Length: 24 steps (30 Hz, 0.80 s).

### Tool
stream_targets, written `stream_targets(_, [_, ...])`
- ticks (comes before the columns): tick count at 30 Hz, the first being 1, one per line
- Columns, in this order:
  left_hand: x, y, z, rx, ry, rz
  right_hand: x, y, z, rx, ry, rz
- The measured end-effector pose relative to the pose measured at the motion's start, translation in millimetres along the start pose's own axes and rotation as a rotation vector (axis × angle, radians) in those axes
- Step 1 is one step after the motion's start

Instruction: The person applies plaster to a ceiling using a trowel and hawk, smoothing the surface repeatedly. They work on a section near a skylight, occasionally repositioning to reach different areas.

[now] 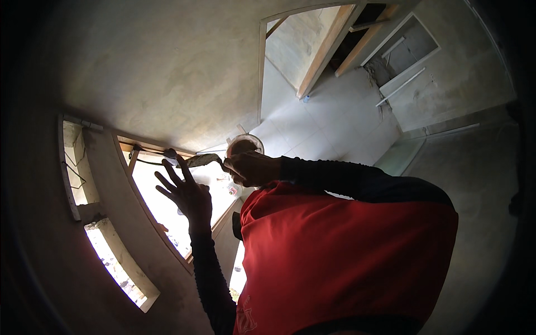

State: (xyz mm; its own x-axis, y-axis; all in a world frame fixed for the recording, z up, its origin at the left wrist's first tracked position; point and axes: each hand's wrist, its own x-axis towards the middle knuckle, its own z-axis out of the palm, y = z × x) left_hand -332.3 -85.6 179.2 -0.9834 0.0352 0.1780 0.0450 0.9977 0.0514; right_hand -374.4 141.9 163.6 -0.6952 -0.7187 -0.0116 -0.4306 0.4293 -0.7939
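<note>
My right hand [251,168] is closed round the handle of a trowel [204,161], held in front of my chest. The blade reaches to the left and looks coated with a pale, mortar-like smear. My left hand [188,192] is raised beside it, empty, with its fingers spread. Its fingertips come close to the blade's tip; I cannot tell whether they touch. A small greyish lump [171,157] shows by those fingertips, too dim to name. Beyond my right hand stands a round bucket [260,144] with a pale rim and brownish inside, partly hidden by the hand.
Along the left is a bright, wood-framed opening [153,192] with dark cables [137,149] at its top. Two narrow window openings [120,262] pierce the wall nearby. A plastered wall [145,67] rises ahead. Pale floor tiles [329,125] lead to a timber-framed doorway [324,53].
</note>
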Motion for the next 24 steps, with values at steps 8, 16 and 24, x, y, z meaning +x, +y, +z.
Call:
stream_targets(8, [-22,3,0,0.052,0.032,0.050,6,18,13,-0.027,0.096,0.001])
stream_targets(16, [-25,3,2,-0.060,0.098,-0.061,8,15,15,-0.071,0.091,-0.102])
stream_targets(24, [-83,-3,-7,-0.238,0.165,-0.105,37,-13,16,-0.022,0.187,-0.043])
